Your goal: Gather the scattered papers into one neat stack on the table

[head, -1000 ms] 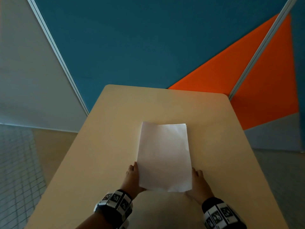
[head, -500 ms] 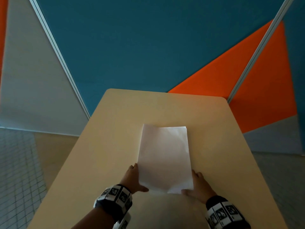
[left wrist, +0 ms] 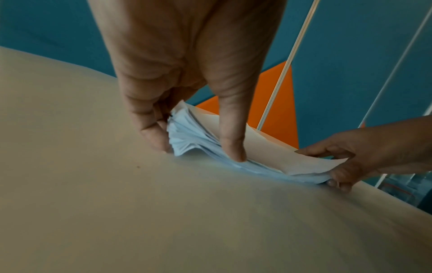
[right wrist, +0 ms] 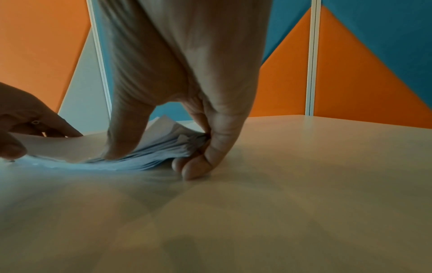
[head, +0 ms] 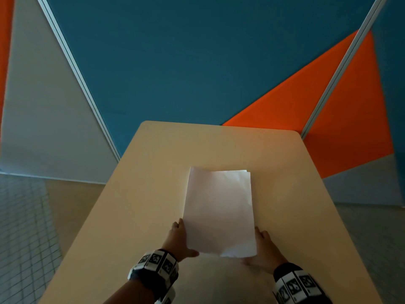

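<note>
Two hands pinch paper stack [head: 219,211] near corners: left hand [head: 178,240], right hand [head: 264,252]; on table [head: 153,194].

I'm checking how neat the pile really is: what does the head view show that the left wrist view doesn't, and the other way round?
Only the head view shows the white paper stack whole from above: a near-square outline with sheet corners peeking out at its far right corner, in the middle of the beige table.

Only the left wrist view shows the near edge side-on: many sheets fanned apart at the left corner, the top sheet curling up.

Both show the left hand and right hand pinching the near corners.
</note>
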Tool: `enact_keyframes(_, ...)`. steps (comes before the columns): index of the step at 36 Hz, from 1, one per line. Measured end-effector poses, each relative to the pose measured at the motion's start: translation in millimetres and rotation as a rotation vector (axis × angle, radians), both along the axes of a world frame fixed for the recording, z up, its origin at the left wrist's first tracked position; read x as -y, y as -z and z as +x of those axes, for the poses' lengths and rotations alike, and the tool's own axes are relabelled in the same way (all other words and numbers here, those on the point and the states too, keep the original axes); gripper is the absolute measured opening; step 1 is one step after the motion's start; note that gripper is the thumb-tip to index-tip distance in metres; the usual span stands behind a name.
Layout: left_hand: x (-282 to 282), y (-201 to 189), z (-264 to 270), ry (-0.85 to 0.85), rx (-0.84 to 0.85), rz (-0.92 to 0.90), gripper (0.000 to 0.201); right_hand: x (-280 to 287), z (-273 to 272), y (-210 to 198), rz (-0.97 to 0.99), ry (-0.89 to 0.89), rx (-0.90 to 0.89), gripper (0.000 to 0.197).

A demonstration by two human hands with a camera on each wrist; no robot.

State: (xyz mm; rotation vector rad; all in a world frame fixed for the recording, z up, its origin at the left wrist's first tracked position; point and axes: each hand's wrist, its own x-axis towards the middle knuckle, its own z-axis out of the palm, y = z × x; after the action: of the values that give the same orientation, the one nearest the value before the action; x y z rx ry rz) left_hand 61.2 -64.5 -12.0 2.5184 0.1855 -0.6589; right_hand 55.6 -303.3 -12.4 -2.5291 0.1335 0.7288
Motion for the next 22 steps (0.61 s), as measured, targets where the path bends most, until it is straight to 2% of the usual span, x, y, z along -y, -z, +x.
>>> enact_keyframes(6,1.9,-1.0,-0.5,-0.008,-0.029,0.015,0.121,-1.8,-0.6,-2.2,0.018,0.028,0.021,0.101)
enact_keyframes(22,4.3,-3.2,0.9,0.018,-0.024,0.069,0.114,-3.5,1.4,-3.7,-0.018,0.070,-0.024,0.102)
